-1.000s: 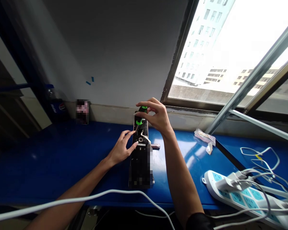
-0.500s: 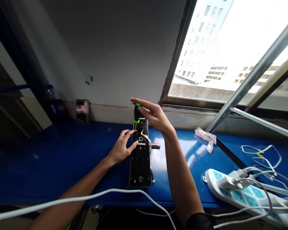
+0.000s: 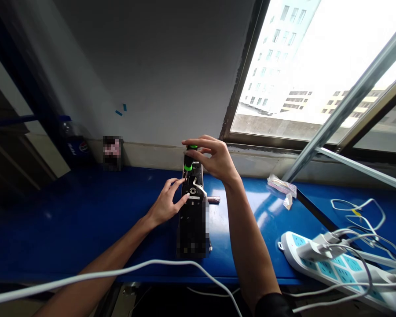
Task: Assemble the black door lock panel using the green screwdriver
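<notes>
A long black door lock panel (image 3: 192, 211) lies on the blue table, its lower part blurred out in the picture. A lever handle (image 3: 214, 200) sticks out from under its right side, and a white cable (image 3: 200, 187) runs over its face. My right hand (image 3: 214, 158) holds a black and green screwdriver (image 3: 188, 160) upright by the handle, fingers around its top. The screwdriver's shaft points down at the panel's upper left edge. My left hand (image 3: 166, 203) rests at that edge, thumb and fingers apart, fingertips touching the panel near the screwdriver tip.
A white power strip (image 3: 333, 268) with plugs and tangled cables is at the right. A plastic wrapper (image 3: 282, 186) lies below the window. A Pepsi bottle (image 3: 74, 143) stands at the far left. A thick white cable (image 3: 152, 263) crosses the front edge.
My right hand's fingers have shifted around the top of the screwdriver and are more curled now. The left hand and the panel stay in place.
</notes>
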The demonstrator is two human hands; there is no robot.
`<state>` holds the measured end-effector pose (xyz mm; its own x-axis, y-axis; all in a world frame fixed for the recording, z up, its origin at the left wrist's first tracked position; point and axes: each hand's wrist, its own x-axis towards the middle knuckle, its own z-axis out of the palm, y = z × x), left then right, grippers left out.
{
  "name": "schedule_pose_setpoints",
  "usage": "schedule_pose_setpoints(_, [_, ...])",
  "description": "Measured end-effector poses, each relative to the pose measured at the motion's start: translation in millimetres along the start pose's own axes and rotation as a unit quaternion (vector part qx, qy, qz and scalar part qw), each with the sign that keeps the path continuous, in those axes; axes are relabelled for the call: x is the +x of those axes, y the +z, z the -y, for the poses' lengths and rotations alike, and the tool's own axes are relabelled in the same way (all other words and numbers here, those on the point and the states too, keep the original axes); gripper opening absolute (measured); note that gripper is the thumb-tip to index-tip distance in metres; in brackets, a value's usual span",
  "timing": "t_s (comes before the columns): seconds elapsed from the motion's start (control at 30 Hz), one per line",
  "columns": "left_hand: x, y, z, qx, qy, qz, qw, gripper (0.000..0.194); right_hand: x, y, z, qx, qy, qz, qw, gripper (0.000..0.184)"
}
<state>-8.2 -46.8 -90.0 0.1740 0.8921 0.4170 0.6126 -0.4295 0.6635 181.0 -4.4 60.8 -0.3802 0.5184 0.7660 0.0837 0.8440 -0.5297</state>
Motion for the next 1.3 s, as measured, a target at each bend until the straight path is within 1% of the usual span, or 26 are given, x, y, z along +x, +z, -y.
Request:
schedule_pose_setpoints(0.03, [0,0.0,0,0.000,0.000,0.000,1.000,0.057,0,0,1,-0.023,-0.005,-0.012,1.000,0.026])
schedule_pose_setpoints(0.1, [0,0.3,0,0.001,0.002,-0.004,1.000,0.057,0,-1,2,-0.033,-0.007,0.001,0.999,0.027])
schedule_pose_setpoints(0.17, [0,0.7,1,0.003,0.006,-0.009,1.000,0.057,0,-1,2,0.006,0.000,0.048,0.999,0.033])
schedule_pose_setpoints(0.23, [0,0.8,2,0.003,0.007,-0.010,1.000,0.057,-1,0,2,0.052,0.008,0.071,0.996,0.037])
schedule_pose_setpoints(0.3, [0,0.5,2,0.000,0.006,-0.008,1.000,0.057,0,1,0,0.051,0.009,0.045,0.998,0.034])
schedule_pose_setpoints(0.37, [0,0.0,1,-0.001,0.005,-0.005,1.000,0.058,0,3,-2,-0.002,0.002,-0.002,1.000,0.029])
schedule_pose_setpoints(0.4, [0,-0.1,1,-0.001,0.005,-0.004,1.000,0.058,0,3,-3,-0.028,0.000,-0.015,0.999,0.028])
schedule_pose_setpoints(0.47, [0,0.0,0,-0.002,0.007,-0.004,1.000,0.058,0,3,-4,-0.040,0.003,-0.009,0.999,0.027])
schedule_pose_setpoints(0.57, [0,0.6,1,-0.005,0.010,-0.007,1.000,0.057,0,1,-3,0.037,0.015,0.050,0.998,0.035])
schedule_pose_setpoints(0.6, [0,0.7,1,-0.006,0.009,-0.007,1.000,0.057,-1,0,-3,0.060,0.017,0.056,0.996,0.036])
schedule_pose_setpoints(0.67, [0,0.6,2,-0.007,0.005,-0.003,1.000,0.058,-1,0,-3,0.060,0.015,0.039,0.997,0.032])
schedule_pose_setpoints(0.73, [0,0.2,2,-0.006,0.000,0.001,1.000,0.058,0,0,-3,0.007,0.003,0.002,1.000,0.028])
schedule_pose_setpoints(0.8, [0,-0.2,1,-0.006,-0.001,0.002,1.000,0.059,0,1,-2,-0.038,-0.006,-0.016,0.999,0.026])
schedule_pose_setpoints(0.87, [1,-0.5,0,-0.005,-0.001,0.001,1.000,0.059,0,1,0,-0.033,-0.005,0.004,0.999,0.029])
schedule_pose_setpoints(0.97, [1,-1.0,-2,-0.015,-0.001,0.002,1.000,0.059,-2,0,4,0.027,0.010,0.074,0.997,0.042])
schedule_pose_setpoints(1.03, [1,-1.4,-5,-0.032,0.001,0.010,0.999,0.058,-2,0,5,0.032,0.016,0.088,0.996,0.045])
schedule_pose_setpoints(1.1, [1,-1.8,-7,-0.052,0.005,0.023,0.998,0.056,-2,1,4,0.007,0.008,0.075,0.997,0.040])
schedule_pose_setpoints(1.2, [1,-1.9,-8,-0.071,0.000,0.042,0.997,0.056,-1,5,2,-0.046,-0.009,0.036,0.998,0.031])
schedule_pose_setpoints(1.27, [1,-1.8,-8,-0.075,-0.007,0.048,0.996,0.057,0,7,1,-0.075,-0.006,0.010,0.997,0.031])
schedule_pose_setpoints(1.3, [1,-1.8,-8,-0.075,-0.008,0.047,0.996,0.058,0,7,2,-0.075,-0.002,0.009,0.997,0.032])
